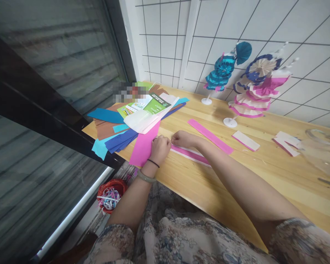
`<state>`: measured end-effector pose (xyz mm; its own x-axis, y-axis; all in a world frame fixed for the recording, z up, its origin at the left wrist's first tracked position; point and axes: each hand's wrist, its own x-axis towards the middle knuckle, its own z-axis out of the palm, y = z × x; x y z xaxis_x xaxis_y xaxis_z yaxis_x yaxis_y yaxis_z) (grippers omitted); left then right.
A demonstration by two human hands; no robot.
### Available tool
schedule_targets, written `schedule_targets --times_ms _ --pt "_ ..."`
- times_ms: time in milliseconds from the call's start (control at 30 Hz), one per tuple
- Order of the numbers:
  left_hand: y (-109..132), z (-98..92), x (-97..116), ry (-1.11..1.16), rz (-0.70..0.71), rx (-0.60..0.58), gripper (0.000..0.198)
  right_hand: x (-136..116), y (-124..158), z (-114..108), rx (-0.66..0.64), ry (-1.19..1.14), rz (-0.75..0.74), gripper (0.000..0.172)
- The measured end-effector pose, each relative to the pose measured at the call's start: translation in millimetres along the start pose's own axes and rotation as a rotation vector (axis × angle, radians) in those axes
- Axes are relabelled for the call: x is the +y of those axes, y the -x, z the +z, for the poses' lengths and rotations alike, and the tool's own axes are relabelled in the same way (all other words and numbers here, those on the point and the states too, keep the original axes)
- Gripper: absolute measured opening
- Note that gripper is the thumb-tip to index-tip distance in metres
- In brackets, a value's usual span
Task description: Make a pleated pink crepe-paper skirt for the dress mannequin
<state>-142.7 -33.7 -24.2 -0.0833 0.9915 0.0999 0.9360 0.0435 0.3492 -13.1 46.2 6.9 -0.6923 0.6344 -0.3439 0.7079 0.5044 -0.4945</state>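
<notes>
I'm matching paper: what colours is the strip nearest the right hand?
The strip is pink with whitish long edges, clearest in the head view.

The left forearm [130,205] rises steeply from the lower left and the right forearm [240,176] slants in from the lower right, so that the left hand [161,150] and the right hand [183,139] lie just beside each other mid-frame, both with curled fingers [176,139].

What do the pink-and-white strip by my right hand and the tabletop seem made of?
The strip: probably matte paper, perhaps crepe; it looks thin and shineless. The tabletop: wood or laminate, satin finish, with visible grain and soft sheen.
</notes>
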Motion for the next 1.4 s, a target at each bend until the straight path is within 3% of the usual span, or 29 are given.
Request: schedule_targets --times_ms 1400 --pt "-2.4 -3.0 1.6 0.016 -0.024 -0.033 0.021 0.1 8.3 8.1 0.074 -0.035 -0.033 0.02"
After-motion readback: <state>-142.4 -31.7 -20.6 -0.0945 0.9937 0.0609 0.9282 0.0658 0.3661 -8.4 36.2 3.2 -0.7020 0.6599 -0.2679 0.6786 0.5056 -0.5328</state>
